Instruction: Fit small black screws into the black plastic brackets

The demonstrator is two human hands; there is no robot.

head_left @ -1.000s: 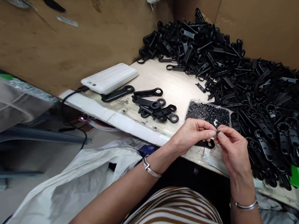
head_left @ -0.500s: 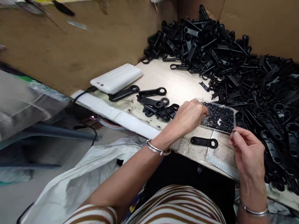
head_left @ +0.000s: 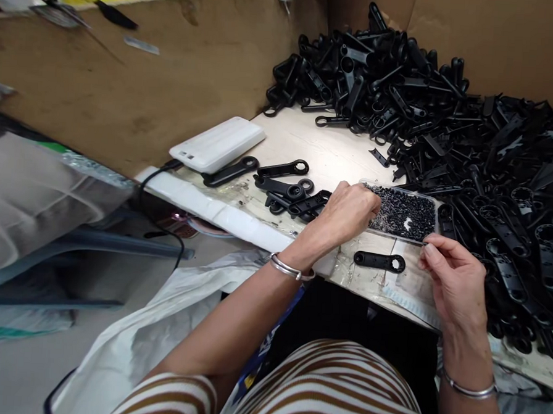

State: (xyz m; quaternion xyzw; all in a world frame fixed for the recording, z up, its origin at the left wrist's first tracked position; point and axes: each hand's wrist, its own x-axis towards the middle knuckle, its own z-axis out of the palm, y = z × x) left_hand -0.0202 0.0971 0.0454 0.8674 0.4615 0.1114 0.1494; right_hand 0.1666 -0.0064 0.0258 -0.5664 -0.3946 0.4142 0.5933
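My left hand [head_left: 350,209] is over the left end of a shallow clear tray [head_left: 414,241], fingers curled down and pressed together. Their tips are hidden, so I cannot make out what they hold. Tiny black pieces [head_left: 404,207] fill the tray, with a pale patch of bottom showing. At the tray's front right corner, my right hand [head_left: 458,278] pinches a small black piece [head_left: 425,243] between thumb and forefinger. A black plastic handle-shaped part [head_left: 379,261] with a toothed ring at one end lies flat between my hands, touched by neither.
A large heap of black plastic parts [head_left: 394,83] covers the back and right of the table [head_left: 321,149]. Several similar parts [head_left: 287,189] lie left of my left hand. A white power bank [head_left: 218,143] with a cable stands by the cardboard wall [head_left: 124,100].
My left hand has shifted slightly left at the tray, and my right hand keeps its pinch a little further left. The view has moved slightly; the handle-shaped part stays where it lay.
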